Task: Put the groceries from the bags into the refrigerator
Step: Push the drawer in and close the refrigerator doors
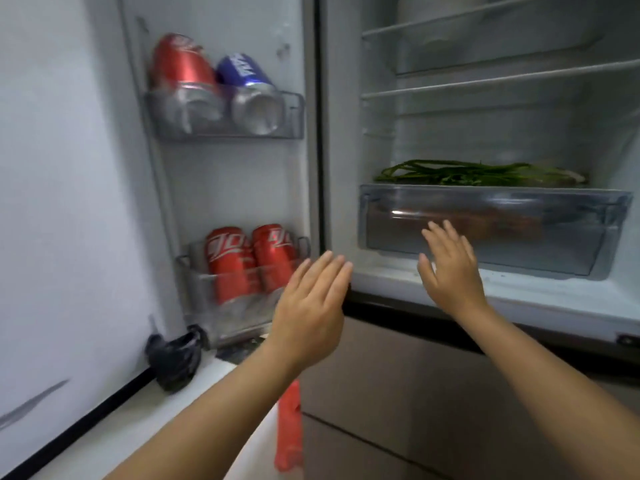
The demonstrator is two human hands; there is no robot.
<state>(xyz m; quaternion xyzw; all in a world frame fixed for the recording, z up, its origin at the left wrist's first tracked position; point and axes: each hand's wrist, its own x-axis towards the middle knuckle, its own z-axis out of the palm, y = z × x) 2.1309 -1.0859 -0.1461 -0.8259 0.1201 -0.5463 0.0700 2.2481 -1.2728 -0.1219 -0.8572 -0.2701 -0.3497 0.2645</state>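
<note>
In front of the clear drawer (485,230) at the bottom of the refrigerator, the right hand (450,268) is flat, its fingers (440,237) spread and holding nothing. The drawer's long axis runs left to right across the hand. Left of the drawer, the left hand (308,306) is also flat and empty. It is farther from the drawer. Green vegetables (478,173) lie above the drawer; red cans (249,261) stand in the door shelf to its left.
</note>
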